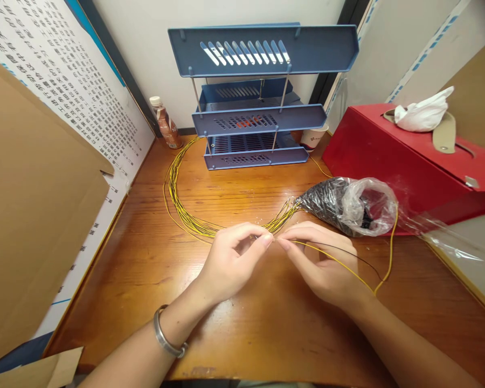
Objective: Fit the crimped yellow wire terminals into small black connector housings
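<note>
Yellow wire (339, 262) pinched, fingertips (267, 238) hiding end

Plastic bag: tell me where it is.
In the head view, the plastic bag lies on the desk right of centre, against the red box, just beyond the right hand.

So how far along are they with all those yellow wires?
Hard to count. A large bundle of yellow wires lies looped on the wooden desk; whether those are finished or waiting cannot be told. In hand: the left hand and right hand pinch one yellow wire where their fingertips meet. The plastic bag of small dark parts is mostly full, so plenty probably remains.
</note>
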The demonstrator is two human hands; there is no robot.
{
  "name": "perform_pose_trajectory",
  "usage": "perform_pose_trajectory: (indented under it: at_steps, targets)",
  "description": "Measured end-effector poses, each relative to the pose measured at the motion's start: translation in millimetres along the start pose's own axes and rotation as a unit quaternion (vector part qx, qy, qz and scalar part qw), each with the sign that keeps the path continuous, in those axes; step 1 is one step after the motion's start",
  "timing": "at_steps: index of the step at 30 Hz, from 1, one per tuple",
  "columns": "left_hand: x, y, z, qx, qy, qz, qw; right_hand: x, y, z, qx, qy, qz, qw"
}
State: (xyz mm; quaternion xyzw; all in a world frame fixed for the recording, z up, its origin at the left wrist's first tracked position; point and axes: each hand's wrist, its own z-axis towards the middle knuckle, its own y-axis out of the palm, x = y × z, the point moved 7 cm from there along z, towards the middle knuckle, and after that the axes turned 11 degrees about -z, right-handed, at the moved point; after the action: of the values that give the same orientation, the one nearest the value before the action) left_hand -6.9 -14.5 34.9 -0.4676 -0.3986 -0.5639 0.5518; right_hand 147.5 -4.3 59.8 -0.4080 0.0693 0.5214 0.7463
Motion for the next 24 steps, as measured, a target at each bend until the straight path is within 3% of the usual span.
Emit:
perform_pose_trajectory:
  at_steps: [8,24]
  targets:
    - [-6.8,-6.2,-0.5,0.050,-0.033,-0.025,0.998,1.1,-2.6,-0.5,0.015,0.012,-0.024,1.000]
    - [-3.0,-0.1,-0.8,0.010,0.013,0.009,1.000,0.7,1.7,-1.7,-0.008,0.010,-0.007,1.000]
